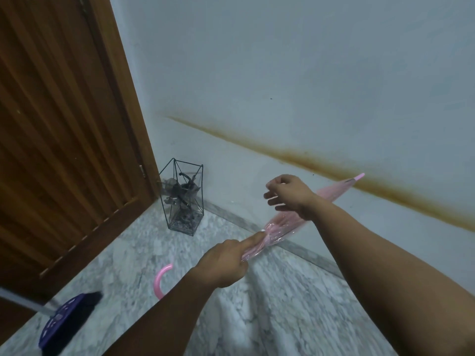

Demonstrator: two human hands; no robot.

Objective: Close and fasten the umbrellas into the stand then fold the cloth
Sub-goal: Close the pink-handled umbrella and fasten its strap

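I hold the pink umbrella [282, 224] out in front of me, above the floor [231, 317] and well to the right of the wire stand [183, 199] in the corner by the door [64, 124]. Its long axis runs from the hooked handle [162, 281] low and near me, up and away to the tip [359, 176] by the stained wall [308, 73]. My left hand [226, 263] grips the gathered canopy near its lower end, with the forefinger laid along the folds. My right hand [289, 195] sits further up the canopy, fingers curled; it seems to pinch something small, maybe the strap, but I cannot tell for sure. The left hand is the nearer to the stand, which already holds a dark umbrella [180, 191]. I judge the wrap needs fastening first, then the tip must swing left and down toward the stand. A blue umbrella [66, 319] lies on the floor, left of the handle.
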